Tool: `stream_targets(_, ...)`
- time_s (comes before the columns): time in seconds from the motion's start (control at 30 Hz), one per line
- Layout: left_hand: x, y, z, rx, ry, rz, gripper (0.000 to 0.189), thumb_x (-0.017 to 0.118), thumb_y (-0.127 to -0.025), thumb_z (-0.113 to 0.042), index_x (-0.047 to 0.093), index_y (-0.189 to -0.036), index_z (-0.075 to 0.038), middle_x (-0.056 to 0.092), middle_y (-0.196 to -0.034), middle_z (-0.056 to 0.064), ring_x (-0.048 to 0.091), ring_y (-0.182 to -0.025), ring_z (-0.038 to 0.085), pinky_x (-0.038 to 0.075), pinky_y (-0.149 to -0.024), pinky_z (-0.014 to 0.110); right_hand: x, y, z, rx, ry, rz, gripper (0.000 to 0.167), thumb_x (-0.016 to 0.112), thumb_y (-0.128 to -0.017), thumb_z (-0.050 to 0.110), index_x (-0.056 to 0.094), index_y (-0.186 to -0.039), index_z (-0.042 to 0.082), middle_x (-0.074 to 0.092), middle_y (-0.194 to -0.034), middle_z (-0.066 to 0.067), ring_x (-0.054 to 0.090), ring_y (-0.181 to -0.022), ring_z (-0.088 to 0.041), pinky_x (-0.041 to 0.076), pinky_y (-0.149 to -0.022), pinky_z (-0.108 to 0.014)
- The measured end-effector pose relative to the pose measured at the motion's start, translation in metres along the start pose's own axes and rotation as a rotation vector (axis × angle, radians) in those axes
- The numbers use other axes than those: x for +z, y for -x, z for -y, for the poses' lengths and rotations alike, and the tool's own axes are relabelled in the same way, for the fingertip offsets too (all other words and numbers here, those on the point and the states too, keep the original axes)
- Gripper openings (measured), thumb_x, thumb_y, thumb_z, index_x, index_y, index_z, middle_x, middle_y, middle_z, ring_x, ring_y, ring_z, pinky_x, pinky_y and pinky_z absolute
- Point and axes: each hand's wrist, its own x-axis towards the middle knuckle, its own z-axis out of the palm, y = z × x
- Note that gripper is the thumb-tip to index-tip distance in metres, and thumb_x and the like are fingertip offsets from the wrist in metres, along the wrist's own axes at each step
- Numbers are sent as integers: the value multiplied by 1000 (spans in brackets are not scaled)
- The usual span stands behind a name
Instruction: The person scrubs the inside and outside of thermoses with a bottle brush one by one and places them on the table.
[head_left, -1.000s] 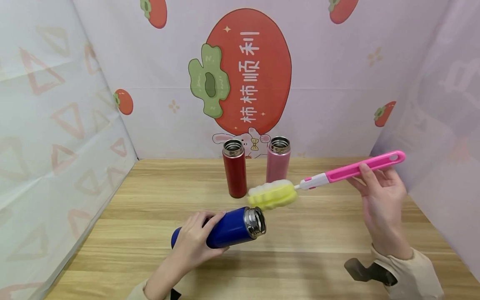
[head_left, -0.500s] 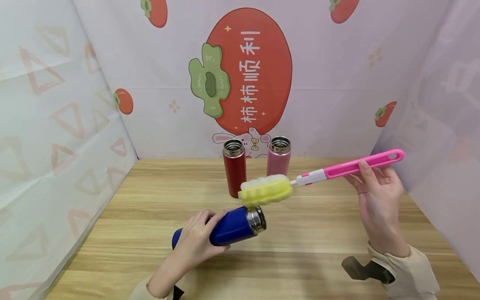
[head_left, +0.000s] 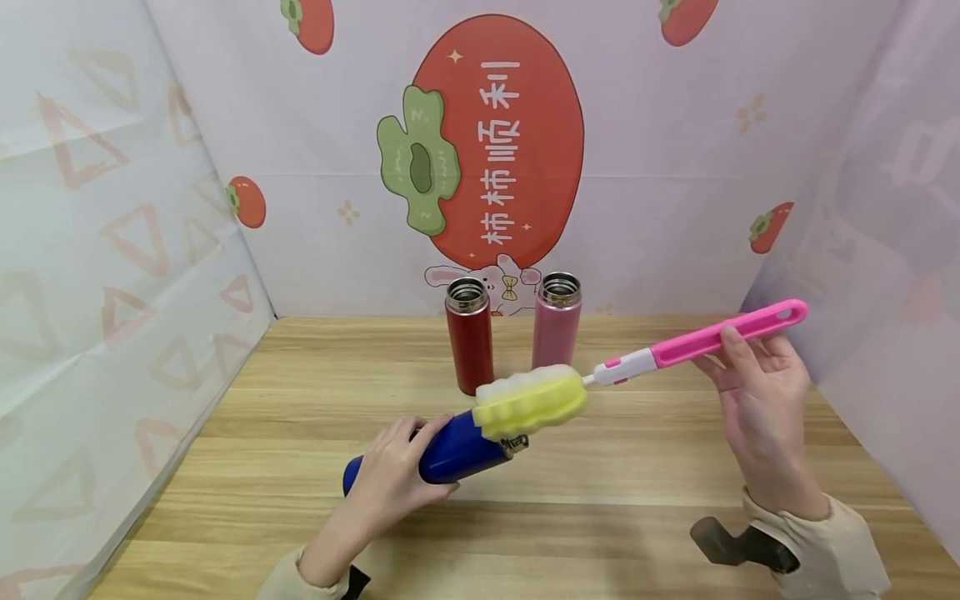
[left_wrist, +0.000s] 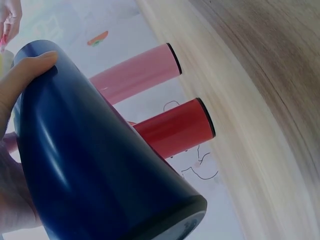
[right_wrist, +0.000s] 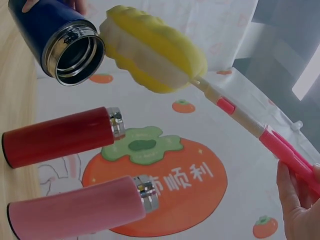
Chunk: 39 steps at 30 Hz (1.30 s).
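A blue thermos bottle [head_left: 459, 452], lidless, is tilted with its steel mouth [right_wrist: 77, 55] toward the right; my left hand [head_left: 397, 467] grips it round the body. In the left wrist view the thumb lies along the blue wall [left_wrist: 85, 135]. My right hand [head_left: 765, 400] pinches the pink handle [head_left: 697, 340] of a bottle brush. The brush's yellow and white sponge head [head_left: 532, 400] overlaps the bottle's neck in the head view. From the right wrist view, the sponge [right_wrist: 155, 47] is outside the mouth, right beside its rim.
A red thermos bottle [head_left: 470, 346] and a pink one [head_left: 557, 325] stand upright and lidless toward the back of the wooden table [head_left: 315, 375]. Behind them hangs a printed cloth backdrop [head_left: 645, 167], with more cloth on both sides.
The brush head first shifted left and up, then came down over the blue bottle's neck. My left hand and the blue bottle have barely moved.
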Motion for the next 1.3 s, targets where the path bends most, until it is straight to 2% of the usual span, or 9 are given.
stream_targets(0.17,0,0,1,-37,11,3,77,81,-49,-42,55,-116,-15,54,-89,1,52,-80,16,46,-67,34,-4,1,3,24,-14,39,14,42,-85,-15,51,-95,-11,59,-80,-18,62,-73,-26,49,-70,-38)
stream_targets(0.47,-2,-1,3,-54,24,-58,74,80,-49,-42,56,-114,-14,55,-87,2,53,-76,17,46,-64,32,-13,3,6,35,22,120,19,38,-85,-17,53,-95,-11,60,-80,-18,63,-75,-26,49,-69,-37)
stream_targets(0.97,-2,3,7,-55,36,-132,76,81,-45,-40,56,-113,-14,56,-88,5,55,-78,20,46,-64,36,-20,5,9,66,88,97,20,40,-84,-17,54,-98,-10,62,-80,-17,64,-74,-24,49,-68,-36)
stream_targets(1.3,-6,6,8,-18,68,-168,77,81,-44,-39,55,-112,-12,55,-90,5,55,-79,19,46,-63,36,-18,4,8,42,149,75,19,43,-84,-16,53,-99,-11,62,-82,-16,64,-74,-23,50,-68,-33)
